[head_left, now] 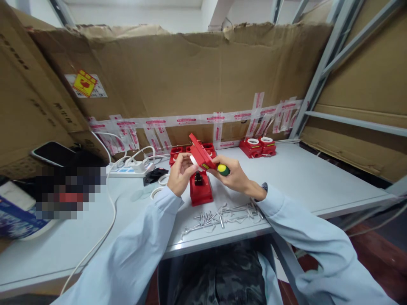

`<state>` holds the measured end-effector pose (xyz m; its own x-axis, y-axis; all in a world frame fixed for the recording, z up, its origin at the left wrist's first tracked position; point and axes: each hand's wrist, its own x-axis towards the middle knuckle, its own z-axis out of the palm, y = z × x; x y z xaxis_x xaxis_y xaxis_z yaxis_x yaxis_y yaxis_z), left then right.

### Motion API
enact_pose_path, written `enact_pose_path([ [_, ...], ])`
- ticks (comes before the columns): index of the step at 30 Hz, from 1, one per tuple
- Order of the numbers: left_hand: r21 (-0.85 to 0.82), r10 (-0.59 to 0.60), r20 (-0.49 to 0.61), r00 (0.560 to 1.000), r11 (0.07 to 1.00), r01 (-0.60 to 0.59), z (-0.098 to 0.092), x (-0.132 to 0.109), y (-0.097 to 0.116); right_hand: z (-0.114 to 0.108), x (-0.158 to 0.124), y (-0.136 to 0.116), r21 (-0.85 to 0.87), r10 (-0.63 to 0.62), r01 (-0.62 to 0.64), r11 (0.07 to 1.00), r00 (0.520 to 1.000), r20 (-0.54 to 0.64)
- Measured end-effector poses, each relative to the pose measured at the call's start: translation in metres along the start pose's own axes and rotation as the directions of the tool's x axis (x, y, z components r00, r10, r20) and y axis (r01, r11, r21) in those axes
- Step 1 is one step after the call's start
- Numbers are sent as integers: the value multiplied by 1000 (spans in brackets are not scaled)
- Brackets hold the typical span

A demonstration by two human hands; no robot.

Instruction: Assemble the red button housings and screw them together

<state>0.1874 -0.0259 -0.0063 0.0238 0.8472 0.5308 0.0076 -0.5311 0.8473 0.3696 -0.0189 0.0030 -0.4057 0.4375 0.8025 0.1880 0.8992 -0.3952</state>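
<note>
My left hand (pixel 179 173) is closed around the lower edge of a flat red plastic cover (pixel 199 153), tilted up above the table, with a white round part under my fingers. My right hand (pixel 231 173) grips a screwdriver with a green and yellow handle end (pixel 223 169), its tip against the cover. Directly below stands a red plastic box base (pixel 201 191) with a dark part inside. A heap of several loose metal screws (pixel 219 216) lies in front of it, near the table's front edge.
More red housings (pixel 258 146) sit at the back by the taped cardboard wall, others behind my hands (pixel 177 151). A white power strip (pixel 129 169) with cables, white rings (pixel 155 192), a phone (pixel 52 153) and a blurred object lie to the left. A metal shelf frame (pixel 321 72) stands right.
</note>
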Motion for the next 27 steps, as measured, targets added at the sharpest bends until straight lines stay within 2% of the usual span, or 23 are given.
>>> enact_pose_path([
  [1, -80, -109, 12, 994, 991, 110, 0, 2, 2, 0, 0, 1, -16, -32, 32, 999, 999, 4],
  [3, -197, -299, 79, 951, 931, 309, 0, 4, 6, 0, -1, 3, -56, -93, 94, 994, 995, 22],
  [6, -252, -461, 205, 863, 827, 502, 0, 4, 15, -1, -1, 5, -120, -152, 160, 980, 986, 76],
  [11, -309, -550, 258, 794, 732, 607, 5, -5, 21, -2, -3, 8, -208, -245, 278, 938, 955, 168],
  [15, -279, -572, 281, 771, 720, 636, 6, -4, 20, -3, -3, 8, -198, -323, 343, 918, 938, 127],
  [16, -217, -560, 273, 782, 756, 618, 2, -2, 20, -4, -2, 8, -185, -309, 321, 929, 947, 89],
  [17, -115, -532, 226, 816, 817, 565, -3, 2, 21, -5, -1, 7, -166, -277, 280, 946, 960, 40],
  [18, 13, -477, 164, 864, 876, 481, -11, 5, 23, -7, 0, 8, -144, -229, 226, 964, 973, -11],
  [19, 185, -384, 51, 922, 911, 369, -20, 10, 24, -8, 1, 8, -123, -175, 167, 978, 983, -57],
  [20, 385, -205, -114, 972, 893, 234, -32, 13, 26, -9, 2, 9, -108, -121, 110, 988, 988, -93],
  [22, 532, -52, -224, 973, 830, 167, -57, 20, 27, -10, 4, 11, -101, -46, 33, 994, 991, -126],
  [23, 702, -3, -202, 979, 697, 146, -69, 23, 26, -11, 4, 12, -106, -26, 12, 994, 991, -129],
  [24, 820, -38, -136, 990, 557, 134, -80, 25, 23, -11, 4, 13, -111, -15, 0, 994, 992, -126],
  [26, 938, -195, 26, 980, 344, 44, -97, 27, 14, -10, 5, 13, -119, -15, 2, 993, 994, -108],
  [27, 962, -233, 95, 968, 272, -29, -102, 27, 8, -9, 4, 13, -122, -20, 8, 993, 995, -97],
])
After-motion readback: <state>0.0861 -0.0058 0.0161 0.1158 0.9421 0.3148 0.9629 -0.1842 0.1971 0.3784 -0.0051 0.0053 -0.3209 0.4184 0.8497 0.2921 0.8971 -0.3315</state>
